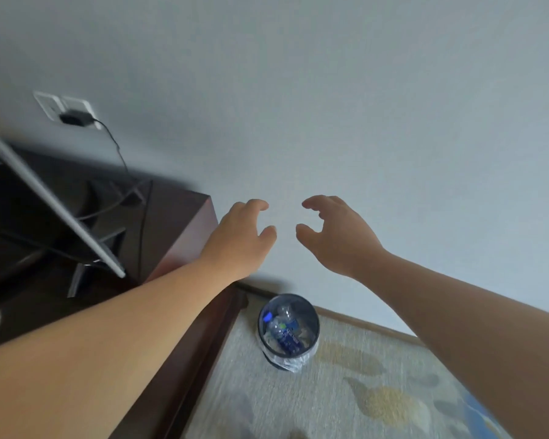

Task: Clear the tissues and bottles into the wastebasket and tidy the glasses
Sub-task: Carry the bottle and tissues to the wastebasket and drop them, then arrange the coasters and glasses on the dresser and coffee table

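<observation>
Head view. Both bare arms reach forward in front of a pale wall [330, 90]. The left hand [241, 239] and the right hand [336, 236] are level with each other, thumbs turned inward, near but apart. The fingers of each are loosely curled and neither hand holds anything. The left forearm crosses over the corner of a dark wooden cabinet [178, 223].

Below the hands in the picture, a round wastebasket [317, 323] stands on a patterned carpet [346, 391], near the wall and just beside the cabinet's side. A clear liner [293, 364] is folded over its rim. Inside lie clear plastic bottles [284, 332], one with a blue label and one with a blue cap; the other contents are too blurred to name.

On the cabinet, a thin screen [54, 201] stands on legs. Behind it a black plug [75, 118] sits in a wall socket [49, 104], and its cable [116, 147] hangs down to the cabinet top.
</observation>
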`<state>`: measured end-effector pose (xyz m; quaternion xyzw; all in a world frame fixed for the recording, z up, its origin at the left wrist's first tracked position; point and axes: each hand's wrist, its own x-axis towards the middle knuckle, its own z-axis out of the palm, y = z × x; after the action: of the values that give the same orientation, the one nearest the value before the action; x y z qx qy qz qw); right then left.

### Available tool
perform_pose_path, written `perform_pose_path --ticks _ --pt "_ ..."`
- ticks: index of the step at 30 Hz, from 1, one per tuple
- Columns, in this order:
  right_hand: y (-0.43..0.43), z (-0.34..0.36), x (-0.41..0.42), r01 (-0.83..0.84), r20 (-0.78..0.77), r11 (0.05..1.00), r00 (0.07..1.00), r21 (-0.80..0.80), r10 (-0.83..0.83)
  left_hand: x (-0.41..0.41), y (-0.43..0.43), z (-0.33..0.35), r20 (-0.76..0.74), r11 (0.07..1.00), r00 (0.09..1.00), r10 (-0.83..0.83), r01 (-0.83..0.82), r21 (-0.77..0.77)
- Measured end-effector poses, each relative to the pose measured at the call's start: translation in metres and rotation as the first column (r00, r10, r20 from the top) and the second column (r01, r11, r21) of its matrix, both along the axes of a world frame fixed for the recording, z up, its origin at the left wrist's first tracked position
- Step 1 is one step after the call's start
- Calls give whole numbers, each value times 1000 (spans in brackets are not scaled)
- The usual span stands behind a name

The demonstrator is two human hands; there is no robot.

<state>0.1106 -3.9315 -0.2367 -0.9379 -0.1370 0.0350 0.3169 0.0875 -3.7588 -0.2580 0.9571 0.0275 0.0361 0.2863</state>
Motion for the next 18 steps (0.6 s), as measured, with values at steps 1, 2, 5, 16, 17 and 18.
perform_pose_path --ticks 1,2,5,16,17,18 --pt "2 11 -12 -1 20 1000 1000 4 0 -12 2 11 20 1000 1000 0 0 6" --pt "4 21 -25 -2 41 1000 999 4 2 -26 5 22 40 1000 999 1 -2 13" --pt "14 50 -66 -24 95 1000 995 7 23 -71 17 51 103 1000 994 26 -28 15" --pt "72 148 -180 -218 232 975 952 48 201 -218 62 153 253 983 951 176 -185 14" --pt "78 154 -185 -243 238 969 945 51 224 -228 66 159 264 979 945 193 -203 12" --pt "83 158 -190 -269 243 962 937 51 250 -238 70 166 275 974 937 215 -228 17"
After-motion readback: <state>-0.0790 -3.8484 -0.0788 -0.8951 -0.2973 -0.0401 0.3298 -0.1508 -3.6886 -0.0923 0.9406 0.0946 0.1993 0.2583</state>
